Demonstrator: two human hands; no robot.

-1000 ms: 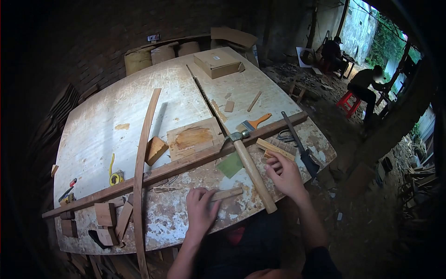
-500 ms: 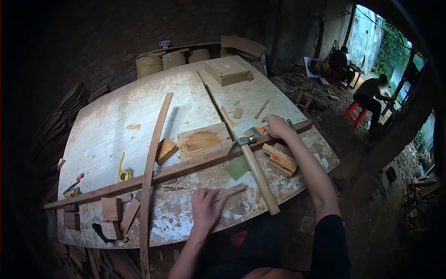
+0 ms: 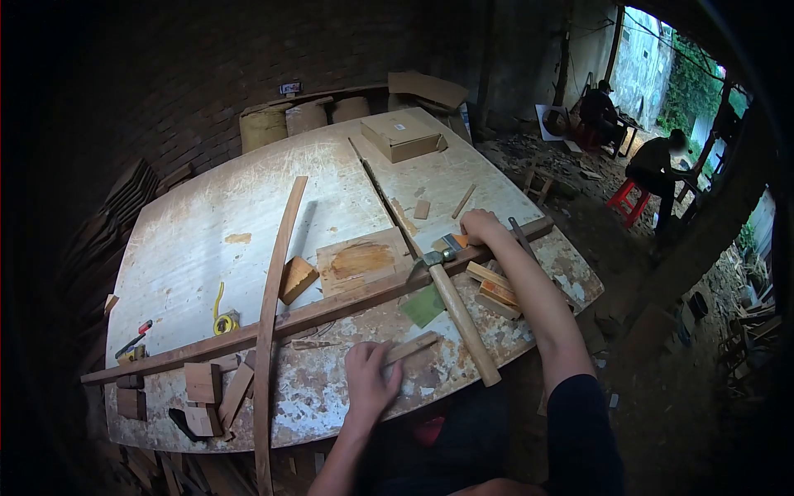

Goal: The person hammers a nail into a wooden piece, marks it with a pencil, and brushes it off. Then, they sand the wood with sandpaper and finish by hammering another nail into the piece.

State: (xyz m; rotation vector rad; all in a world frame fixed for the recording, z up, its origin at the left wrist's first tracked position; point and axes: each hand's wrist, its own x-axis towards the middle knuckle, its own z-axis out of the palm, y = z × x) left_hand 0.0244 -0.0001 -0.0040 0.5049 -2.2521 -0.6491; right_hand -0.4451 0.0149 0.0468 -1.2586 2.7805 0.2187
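My left hand (image 3: 371, 382) is closed around one end of a short wooden stick (image 3: 411, 349) over the worn near strip of the bench. Farther out, my right hand (image 3: 481, 226) has its fingers curled downward beside the orange handle of a flat paintbrush (image 3: 452, 243); whatever lies in those fingers is hidden. Between the hands, a claw hammer (image 3: 461, 322) rests its head on a long wooden bar (image 3: 347, 304), with its handle pointing toward me. A green sandpaper-like sheet (image 3: 423, 306) lies left of the hammer. A wooden hand plane (image 3: 495, 291) sits below my right forearm.
A long curved strip (image 3: 277, 273) crosses the bar and overhangs the bench's near edge. Wood blocks (image 3: 203, 383) and a yellow tape measure (image 3: 225, 322) lie leftward. A cardboard box (image 3: 403, 136) stands at the back. Two people sit far right, one on a red stool (image 3: 628, 202).
My right hand has moved a little left and its fingers have curled down by the paintbrush. A dark metal tool beside its wrist shows more. My left hand keeps the stick; the view shifts slightly.
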